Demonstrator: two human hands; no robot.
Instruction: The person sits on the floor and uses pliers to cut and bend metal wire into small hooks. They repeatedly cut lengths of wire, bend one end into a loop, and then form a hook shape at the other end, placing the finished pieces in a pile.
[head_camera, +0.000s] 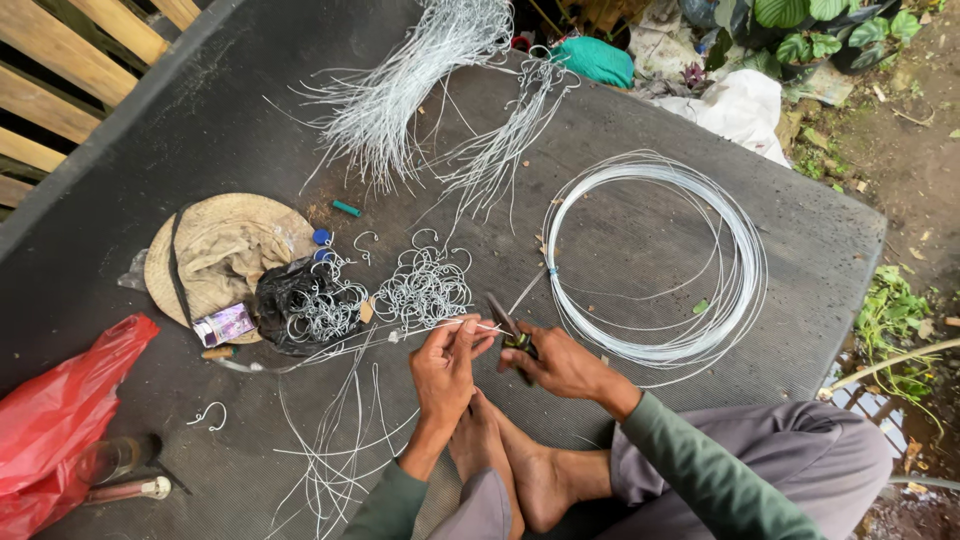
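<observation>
I sit cross-legged on a dark mat (180, 130), my bare feet (505, 460) in front of me. My left hand (445, 362) pinches a thin piece of white wire (478, 325). My right hand (560, 362) grips a pair of pliers (505, 322), their jaws at that wire just beside the left fingers. A pile of bent wire hooks (425, 285) lies just beyond my hands. A large coil of white wire (655, 260) rests to the right, a strand running from it toward the pliers.
Bundles of cut wire lengths (400, 95) lie at the far side. A woven hat (220, 250), a black bag of hooks (305, 310) and a small packet (225, 325) sit left. A red plastic bag (55, 420) and a glass (105, 460) lie near left. Loose wires (330, 450) lie by my knee.
</observation>
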